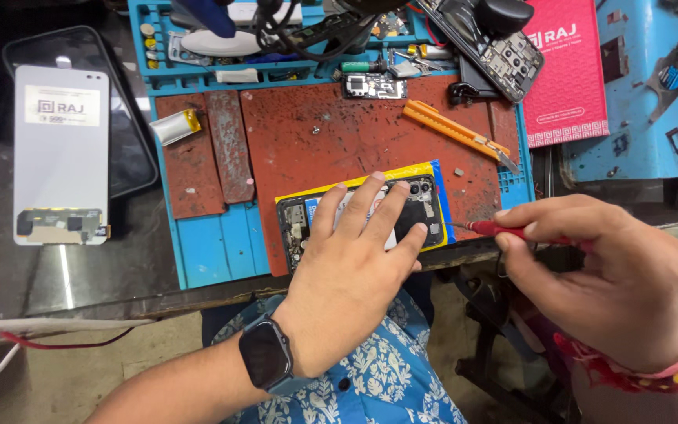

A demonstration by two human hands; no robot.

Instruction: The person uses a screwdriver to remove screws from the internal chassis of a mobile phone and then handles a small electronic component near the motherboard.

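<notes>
Left hand (355, 271) flat, fingers spread on opened phone (370, 216); right hand (606, 275) pinching slim red screwdriver (504, 231)

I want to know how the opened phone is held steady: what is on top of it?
The left hand lies flat on the opened phone, fingers spread over its middle. The right hand holds a red screwdriver with its tip at the phone's right edge. The phone's centre is covered.

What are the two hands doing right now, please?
Left hand: open, flat on the opened black phone.
Right hand: closed, holding a thin red-handled screwdriver.
</notes>
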